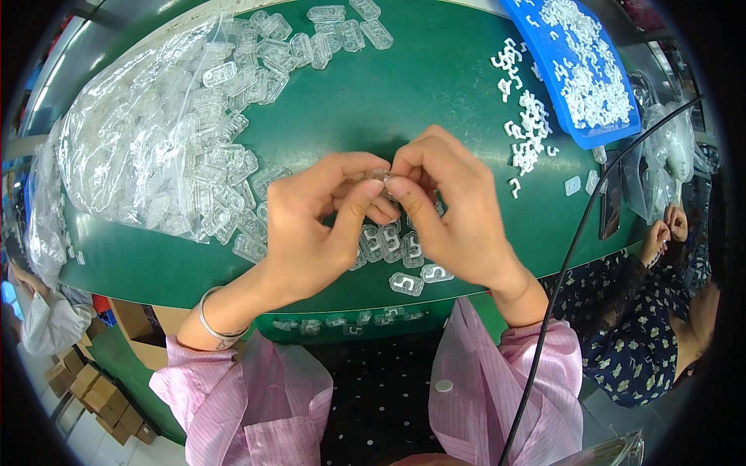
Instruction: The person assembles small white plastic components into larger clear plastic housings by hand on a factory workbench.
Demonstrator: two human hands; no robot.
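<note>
A small clear plastic casing (378, 175) sits pinched between the fingertips of both hands over the green table (435, 85). My left hand (315, 213) grips its left side, and my right hand (451, 206) grips its right. The fingers cover much of the casing, so what is inside it cannot be made out. Under the hands lie several clear casings with white S-shaped pieces inside, one of them a casing (406, 284) near the table's front edge. Left of my left hand spreads a heap of clear casings (225, 159).
The heap spills from a large clear plastic bag (116, 147). Loose white hooked pieces (530, 128) lie at the right, beside a blue tray (602, 138) holding many more. A black cable (576, 237) crosses at right, near a dark phone (611, 203). A co-worker's hands (660, 233) are at far right.
</note>
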